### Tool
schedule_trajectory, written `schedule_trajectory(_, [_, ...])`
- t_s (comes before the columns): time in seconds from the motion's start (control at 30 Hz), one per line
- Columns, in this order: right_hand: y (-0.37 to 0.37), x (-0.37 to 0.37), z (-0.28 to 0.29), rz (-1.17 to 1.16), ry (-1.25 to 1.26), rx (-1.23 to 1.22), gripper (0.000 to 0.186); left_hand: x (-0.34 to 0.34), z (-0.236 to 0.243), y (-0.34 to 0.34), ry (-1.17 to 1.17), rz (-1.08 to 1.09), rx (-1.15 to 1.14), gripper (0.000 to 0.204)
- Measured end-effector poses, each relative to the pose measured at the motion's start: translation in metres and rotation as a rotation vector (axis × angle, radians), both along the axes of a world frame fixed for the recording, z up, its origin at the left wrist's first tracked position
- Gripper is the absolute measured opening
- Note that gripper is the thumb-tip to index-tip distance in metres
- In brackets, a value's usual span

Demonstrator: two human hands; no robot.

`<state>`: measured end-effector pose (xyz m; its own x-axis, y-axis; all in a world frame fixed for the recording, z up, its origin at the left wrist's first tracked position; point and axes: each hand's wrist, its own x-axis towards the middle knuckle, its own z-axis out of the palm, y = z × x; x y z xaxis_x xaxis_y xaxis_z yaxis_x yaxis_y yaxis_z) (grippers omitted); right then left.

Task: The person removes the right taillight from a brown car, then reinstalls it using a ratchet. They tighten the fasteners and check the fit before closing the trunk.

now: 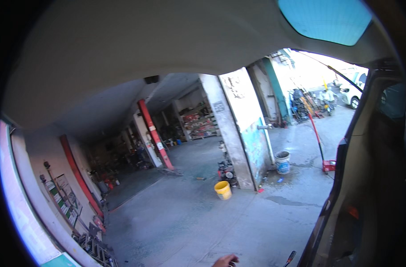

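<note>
The view looks out from under a car roof (123,40) past an open door (367,187) onto a concrete floor (203,218). Near the pillar (232,133) stands a yellow bucket (223,190). One hand (225,260) barely shows at the bottom edge near a dark red-tipped tool (290,257); which hand it is, and its fingers' state, cannot be told.

Landmark: grey concrete pillar (233,129), mid-frame. Yellow bucket (223,189) just left of its base, pale bucket (282,161) to its right by a red floor jack (324,151). Red post (155,134) and cluttered shelves (197,121) behind-left. White car (354,89) far right behind.
</note>
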<state>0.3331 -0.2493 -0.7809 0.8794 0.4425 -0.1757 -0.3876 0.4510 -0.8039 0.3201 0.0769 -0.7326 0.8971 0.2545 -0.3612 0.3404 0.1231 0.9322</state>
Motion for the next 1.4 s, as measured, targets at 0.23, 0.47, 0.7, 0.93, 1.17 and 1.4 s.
schedule_trajectory(0.23, [0.062,-0.075,-0.009,0.058,-0.123,-0.222,0.015,-0.164,0.27,0.181,-0.924,0.773,0.586,0.027])
schedule_trajectory(0.47, [0.151,-0.214,-0.007,0.089,-0.168,-0.222,0.015,-0.344,0.513,0.162,-1.551,0.878,1.382,0.038])
schedule_trajectory(0.7, [0.161,-0.341,0.024,0.139,-0.442,-0.483,0.018,-0.394,0.687,0.112,-1.884,0.885,1.678,0.066])
schedule_trajectory(0.93, [0.1,-0.375,-0.047,0.03,-0.201,-0.718,0.016,-0.372,0.784,0.077,-1.508,0.365,1.147,0.087])
schedule_trajectory(1.17, [0.003,-0.454,-0.164,-0.213,-0.011,-0.924,0.025,-0.34,0.775,0.075,-1.409,0.793,1.518,0.094])
schedule_trajectory(1.4, [-0.033,-0.503,-0.094,-0.176,-0.497,-1.057,0.029,-0.335,0.67,0.088,-1.443,0.88,1.469,0.075])
